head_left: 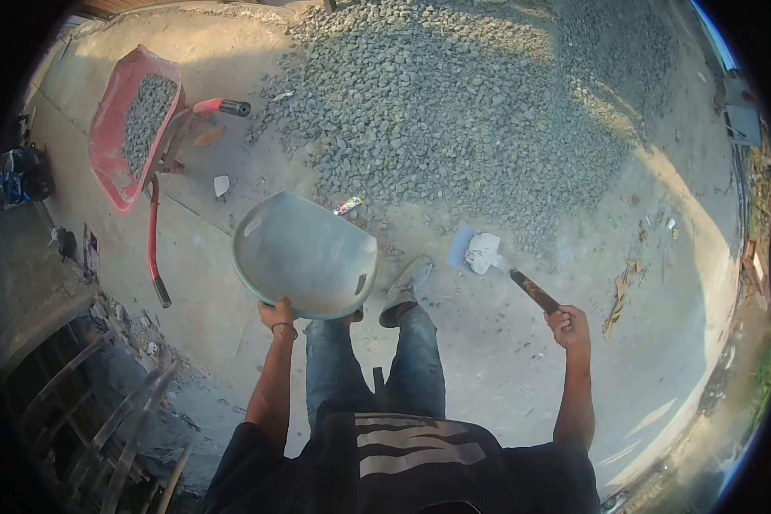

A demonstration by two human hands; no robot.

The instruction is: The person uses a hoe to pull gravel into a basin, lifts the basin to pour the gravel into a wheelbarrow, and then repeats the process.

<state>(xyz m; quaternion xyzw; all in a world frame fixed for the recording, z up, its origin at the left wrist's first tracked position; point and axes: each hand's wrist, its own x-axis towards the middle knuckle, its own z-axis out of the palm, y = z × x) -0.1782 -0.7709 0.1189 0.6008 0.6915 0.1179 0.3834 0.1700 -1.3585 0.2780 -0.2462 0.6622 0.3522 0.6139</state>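
Note:
My left hand point(276, 315) is closed on the near rim of a grey-green plastic scoop pan point(304, 257), which has a straight front edge and slots in its sides. Nothing lies in the pan, and it is held in front of my legs. Out to the right, my right hand point(567, 326) is wrapped round the dark handle of a hoe point(534, 289). The hoe's flat blue-grey blade, crusted with pale material, is near the edge of a large heap of gravel point(437, 120).
A red wheelbarrow point(111, 137) part filled with gravel stands at the upper left, its handles pointing my way. A colourful wrapper point(348, 206) and a pale scrap point(222, 186) lie on the concrete. Wooden poles point(120, 428) lean at the lower left.

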